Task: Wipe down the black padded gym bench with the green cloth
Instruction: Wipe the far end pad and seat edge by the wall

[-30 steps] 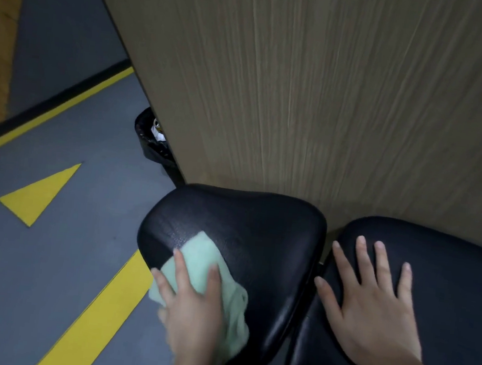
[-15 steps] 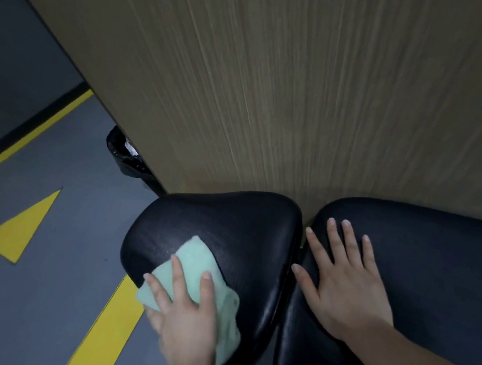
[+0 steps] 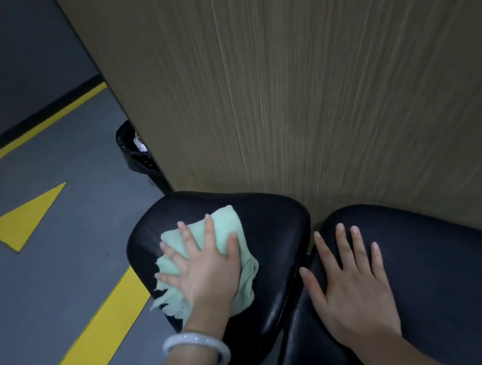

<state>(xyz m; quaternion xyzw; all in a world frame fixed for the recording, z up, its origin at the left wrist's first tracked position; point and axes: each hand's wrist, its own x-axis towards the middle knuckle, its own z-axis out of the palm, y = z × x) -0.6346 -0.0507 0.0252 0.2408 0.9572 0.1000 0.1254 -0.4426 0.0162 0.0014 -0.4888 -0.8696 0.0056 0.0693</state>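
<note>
Head view only. Cloth [image 3: 229,234] — pale green, crumpled — lies on the smaller seat pad [image 3: 270,230] of the black bench, toward its left half, with a frayed corner hanging past the near-left rim. Left hand [image 3: 206,271] lies flat on top of the cloth, fingers straight and spread, pressing it to the vinyl; nothing is curled round it. A white bangle [image 3: 197,348] sits on that wrist. Right hand [image 3: 350,286] rests flat with spread fingers on the longer back pad [image 3: 432,276], just across the narrow gap between the two pads — it holds nothing and looks like a brace.

Judgement: wiping of the seat pad is under way. Unwiped surface on this pad lies ahead and to the right of the left hand, toward the far rim and the wooden panel [image 3: 274,81]. The long pad extends off to the right, its long axis running left to right, and the right hand is the nearer one to it.

Floor [image 3: 45,280] is grey with yellow markings; a black bin [image 3: 135,153] peeks out beside the panel.
</note>
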